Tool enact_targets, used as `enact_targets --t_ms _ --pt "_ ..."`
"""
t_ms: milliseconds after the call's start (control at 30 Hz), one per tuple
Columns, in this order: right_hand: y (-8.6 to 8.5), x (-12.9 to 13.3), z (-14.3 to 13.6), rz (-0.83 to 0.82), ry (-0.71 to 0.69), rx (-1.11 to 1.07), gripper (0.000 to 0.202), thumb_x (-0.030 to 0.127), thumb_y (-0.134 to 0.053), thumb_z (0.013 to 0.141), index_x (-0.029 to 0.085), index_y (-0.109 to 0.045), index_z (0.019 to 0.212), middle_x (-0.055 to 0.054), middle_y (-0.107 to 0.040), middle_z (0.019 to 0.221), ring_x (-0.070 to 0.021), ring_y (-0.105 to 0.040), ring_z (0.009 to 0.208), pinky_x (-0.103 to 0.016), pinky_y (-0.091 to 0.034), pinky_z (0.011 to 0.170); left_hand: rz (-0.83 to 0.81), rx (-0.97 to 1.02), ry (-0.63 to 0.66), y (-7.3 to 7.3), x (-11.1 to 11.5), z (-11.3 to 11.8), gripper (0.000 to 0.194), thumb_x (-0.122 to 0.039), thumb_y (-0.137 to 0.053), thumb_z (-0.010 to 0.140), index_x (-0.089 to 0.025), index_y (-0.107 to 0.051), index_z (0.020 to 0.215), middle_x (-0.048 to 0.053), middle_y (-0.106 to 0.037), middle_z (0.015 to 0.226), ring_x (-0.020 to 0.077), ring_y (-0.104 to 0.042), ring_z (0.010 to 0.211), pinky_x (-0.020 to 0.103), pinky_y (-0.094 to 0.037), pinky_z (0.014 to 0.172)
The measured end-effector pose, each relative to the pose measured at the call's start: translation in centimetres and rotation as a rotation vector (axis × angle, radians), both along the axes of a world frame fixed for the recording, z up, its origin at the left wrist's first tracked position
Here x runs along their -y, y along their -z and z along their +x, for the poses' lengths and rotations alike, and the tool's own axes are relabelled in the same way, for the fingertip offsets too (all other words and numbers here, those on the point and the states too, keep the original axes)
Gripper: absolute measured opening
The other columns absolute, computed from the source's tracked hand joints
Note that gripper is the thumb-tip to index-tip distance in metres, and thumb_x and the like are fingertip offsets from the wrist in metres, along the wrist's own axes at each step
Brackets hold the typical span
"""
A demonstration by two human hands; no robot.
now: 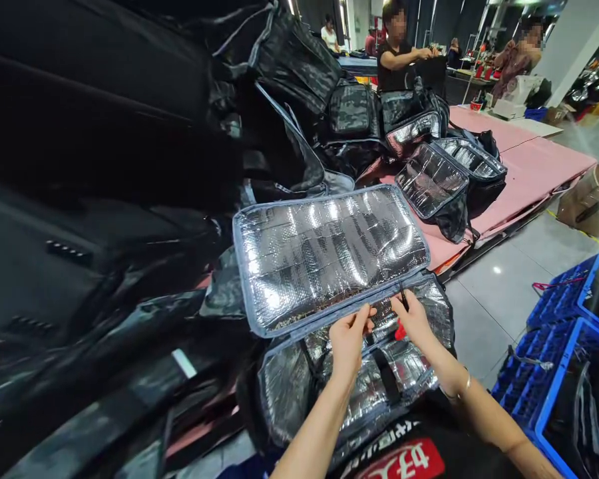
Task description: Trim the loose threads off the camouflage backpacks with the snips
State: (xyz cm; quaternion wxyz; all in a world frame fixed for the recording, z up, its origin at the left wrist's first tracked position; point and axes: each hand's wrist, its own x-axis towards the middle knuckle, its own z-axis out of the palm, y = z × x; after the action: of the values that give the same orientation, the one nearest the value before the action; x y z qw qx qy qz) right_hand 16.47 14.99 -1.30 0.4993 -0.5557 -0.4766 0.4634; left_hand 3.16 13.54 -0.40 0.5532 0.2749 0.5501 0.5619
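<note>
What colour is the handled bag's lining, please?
The bag's lining is shiny silver, clearest in the head view.

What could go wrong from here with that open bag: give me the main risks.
The red-handled scissors in the right hand have their blades close to the lid's silver lining, so a slip might nick it. The left hand is at the blue-grey trim near those blades, so its fingers could get cut. The dark bags heaped behind might slump onto the lid.

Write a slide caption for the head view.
Left hand at the edging of an open silver-lined bag, right hand holding a red-handled tool; other bags lie beyond.
</note>
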Motion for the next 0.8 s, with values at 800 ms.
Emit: enact_targets --t_ms 800 --pt "-1.5 1.9 2.8 0.209 -0.036 0.714 0.028 0.035 -0.045 0.087 0.020 -0.062 0.103 -0.002 -0.065 0.076 -0.0151 -0.056 0.062 -0.024 -0.042 0.059 0.062 -0.083 -0.064 1.1 0.6 0.6 0.030 -0.042 -0.070 0.065 -0.012 -0.067 0.061 0.003 -0.062 0.059 0.0097 -0.046 0.052 0.023 -0.037 0.053"
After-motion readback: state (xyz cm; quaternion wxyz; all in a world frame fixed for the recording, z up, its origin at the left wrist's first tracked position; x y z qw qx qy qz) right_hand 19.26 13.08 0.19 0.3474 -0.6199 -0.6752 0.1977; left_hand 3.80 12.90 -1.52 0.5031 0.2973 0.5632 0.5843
